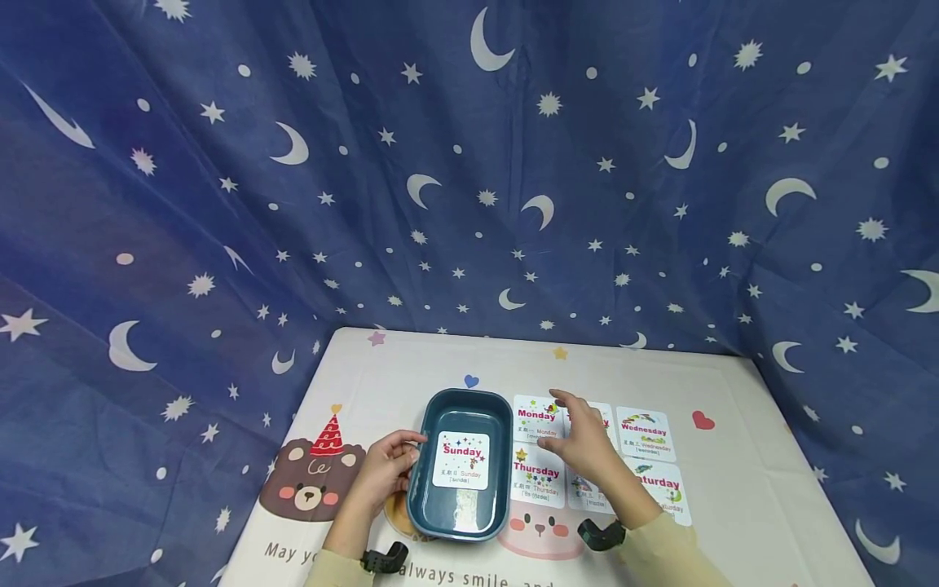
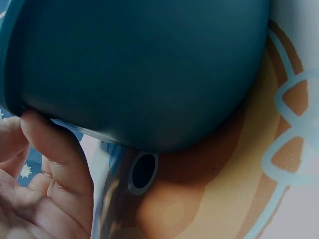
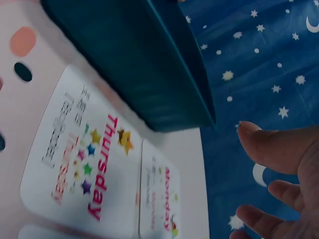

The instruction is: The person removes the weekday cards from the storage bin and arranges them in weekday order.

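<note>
A dark teal plastic tray (image 1: 460, 412) stands in front of me, with the white Sunday card (image 1: 460, 473) lying face up inside. My left hand (image 1: 383, 473) holds the tray's left rim; in the left wrist view its thumb (image 2: 55, 144) meets the underside of that rim. Over the cards to the right of the tray hovers my right hand (image 1: 590, 448), thumb and fingers spread with nothing between them. Below and around it lie the Monday card (image 1: 535, 414), the Thursday card (image 1: 538, 481), the Wednesday card (image 1: 645, 432) and the Saturday card (image 1: 663, 485). Two more cards are partly hidden by this hand.
The cards lie in two rows on a white tablecloth (image 1: 741, 456) printed with bears, hearts and lettering. A blue curtain (image 1: 513, 163) with moons and stars hangs behind the table and at both sides. Each wrist wears a black band (image 1: 385, 558).
</note>
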The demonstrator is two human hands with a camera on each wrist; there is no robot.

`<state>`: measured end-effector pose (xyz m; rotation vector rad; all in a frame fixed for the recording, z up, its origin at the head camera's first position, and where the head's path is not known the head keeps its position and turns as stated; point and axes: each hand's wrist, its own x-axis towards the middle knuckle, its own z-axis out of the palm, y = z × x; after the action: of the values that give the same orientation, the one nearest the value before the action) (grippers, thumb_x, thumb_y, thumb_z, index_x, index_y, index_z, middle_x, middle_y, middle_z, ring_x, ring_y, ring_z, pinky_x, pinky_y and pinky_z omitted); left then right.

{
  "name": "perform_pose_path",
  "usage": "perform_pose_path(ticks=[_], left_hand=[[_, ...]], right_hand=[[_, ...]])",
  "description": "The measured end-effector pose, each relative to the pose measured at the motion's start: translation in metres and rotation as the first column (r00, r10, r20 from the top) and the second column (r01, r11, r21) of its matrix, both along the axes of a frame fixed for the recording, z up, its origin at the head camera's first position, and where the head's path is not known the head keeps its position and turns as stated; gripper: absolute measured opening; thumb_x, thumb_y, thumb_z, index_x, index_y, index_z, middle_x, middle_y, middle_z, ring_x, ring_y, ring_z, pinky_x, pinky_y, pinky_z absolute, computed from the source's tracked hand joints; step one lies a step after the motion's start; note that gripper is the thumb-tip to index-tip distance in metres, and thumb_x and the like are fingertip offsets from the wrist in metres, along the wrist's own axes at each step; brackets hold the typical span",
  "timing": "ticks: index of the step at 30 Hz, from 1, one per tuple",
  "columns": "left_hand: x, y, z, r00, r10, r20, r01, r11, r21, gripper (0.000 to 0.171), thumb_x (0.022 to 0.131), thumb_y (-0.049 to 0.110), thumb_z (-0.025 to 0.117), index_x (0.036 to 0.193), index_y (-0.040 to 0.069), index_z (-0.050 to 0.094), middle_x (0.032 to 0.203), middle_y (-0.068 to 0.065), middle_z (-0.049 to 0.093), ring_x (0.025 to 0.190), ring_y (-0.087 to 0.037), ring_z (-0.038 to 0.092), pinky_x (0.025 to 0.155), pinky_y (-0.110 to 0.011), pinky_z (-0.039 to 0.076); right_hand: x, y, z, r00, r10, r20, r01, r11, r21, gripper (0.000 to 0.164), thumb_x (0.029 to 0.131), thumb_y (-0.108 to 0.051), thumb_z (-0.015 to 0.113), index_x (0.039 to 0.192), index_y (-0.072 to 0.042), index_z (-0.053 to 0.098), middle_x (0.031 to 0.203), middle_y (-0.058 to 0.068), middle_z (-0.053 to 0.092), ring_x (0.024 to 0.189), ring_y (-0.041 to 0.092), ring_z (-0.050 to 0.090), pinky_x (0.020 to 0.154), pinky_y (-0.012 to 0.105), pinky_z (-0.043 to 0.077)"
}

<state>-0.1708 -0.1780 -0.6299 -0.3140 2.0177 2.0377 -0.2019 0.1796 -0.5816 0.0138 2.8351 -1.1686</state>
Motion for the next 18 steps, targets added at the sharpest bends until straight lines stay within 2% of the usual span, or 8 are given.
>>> perform_pose_path(ticks=[7,18], left_hand=[[-0.001,0.000,-0.001,1.000,0.002,0.006,-0.003,1.000,0.017,0.028,0.103,-0.003,0.061,0.128,0.003,0.072,0.088,-0.005,0.062,0.065,-0.013,0.055,0.049,-0.024,0.050],[-0.001,0.000,-0.002,1.000,0.004,-0.002,-0.004,1.000,0.026,0.027,0.102,-0.003,0.061,0.126,0.003,0.072,0.086,-0.005,0.062,0.063,-0.013,0.056,0.048,-0.024,0.050]], right_hand=[[-0.001,-0.022,0.006,0.999,0.041,-0.031,-0.041,0.999,0.009,0.094,0.079,-0.018,0.096,0.160,-0.022,0.048,0.158,0.012,0.055,0.143,0.037,0.048,0.113,0.066,0.048],[-0.002,-0.049,0.011,0.993,0.090,-0.071,-0.089,0.996,0.007,0.097,0.075,-0.020,0.099,0.158,-0.023,0.049,0.158,0.011,0.055,0.143,0.037,0.047,0.115,0.067,0.044]])
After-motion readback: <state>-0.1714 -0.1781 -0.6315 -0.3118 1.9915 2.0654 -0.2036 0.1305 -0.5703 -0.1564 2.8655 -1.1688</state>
